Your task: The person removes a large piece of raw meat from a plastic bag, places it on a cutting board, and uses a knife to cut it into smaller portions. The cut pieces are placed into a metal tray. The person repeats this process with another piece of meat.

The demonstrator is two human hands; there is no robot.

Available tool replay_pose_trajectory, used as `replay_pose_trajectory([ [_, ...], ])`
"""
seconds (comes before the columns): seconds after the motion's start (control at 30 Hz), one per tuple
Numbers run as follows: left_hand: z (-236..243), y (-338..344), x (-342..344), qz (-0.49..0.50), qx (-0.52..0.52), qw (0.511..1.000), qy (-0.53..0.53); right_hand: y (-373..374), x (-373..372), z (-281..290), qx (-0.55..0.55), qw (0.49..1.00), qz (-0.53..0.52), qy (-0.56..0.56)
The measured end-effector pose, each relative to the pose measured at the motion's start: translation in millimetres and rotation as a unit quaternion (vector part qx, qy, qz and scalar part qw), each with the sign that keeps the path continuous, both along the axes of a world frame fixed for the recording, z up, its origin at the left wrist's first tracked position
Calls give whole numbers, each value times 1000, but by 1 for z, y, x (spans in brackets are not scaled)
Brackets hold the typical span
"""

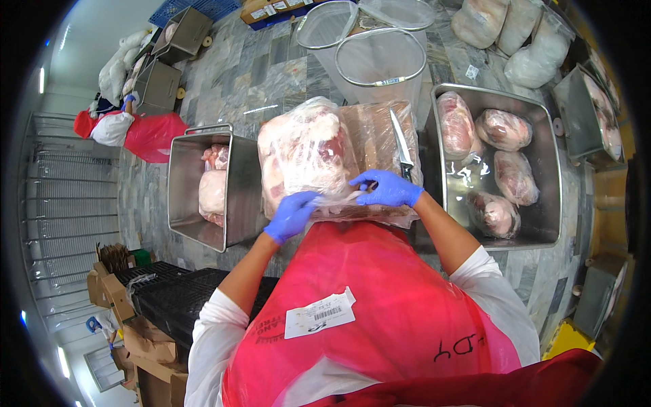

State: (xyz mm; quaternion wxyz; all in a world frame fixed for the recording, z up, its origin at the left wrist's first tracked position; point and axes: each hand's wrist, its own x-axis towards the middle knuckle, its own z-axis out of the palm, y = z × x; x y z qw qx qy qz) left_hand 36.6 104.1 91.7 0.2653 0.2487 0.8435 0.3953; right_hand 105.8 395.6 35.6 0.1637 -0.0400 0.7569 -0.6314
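Observation:
A large piece of pale, fatty meat (pixel 308 152) in a clear plastic bag lies in front of me on a plastic-wrapped cardboard box. Its near edge bunches into loose film (pixel 339 199) between my blue-gloved hands. My left hand (pixel 293 216) is closed on this plastic at the near left corner. With bent fingers, my right hand (pixel 389 189) pinches the same bag edge further right. The wrapped brown box top (pixel 369 132) shows beside the meat. On it lies a knife (pixel 401 144) with a black handle, blade pointing away, just beyond my right hand.
Left stands a metal bin (pixel 242 190) holding meat; right, a metal tub (pixel 468 234) with several bagged pieces. Hoop-rimmed clear bags (pixel 381 61) stand beyond the box. A co-worker in a red apron (pixel 156 136) is at far left. Black crates (pixel 196 298) are at lower left.

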Motion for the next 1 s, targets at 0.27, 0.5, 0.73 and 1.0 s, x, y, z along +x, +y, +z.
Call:
replay_pose_trajectory([
  [0.27,43,-97,6,-65,-139,985,75,1,-93,-42,154,919,-331,147],
  [0.5,24,-153,11,72,-236,937,248,11,-131,-55,192,948,-240,85],
  [0.73,-21,-153,-23,397,107,901,-137,34,-131,-128,-196,892,-397,-90],
  [1.0,-101,-141,-29,471,340,775,-249,11,-107,-108,-69,924,-376,-10],
])
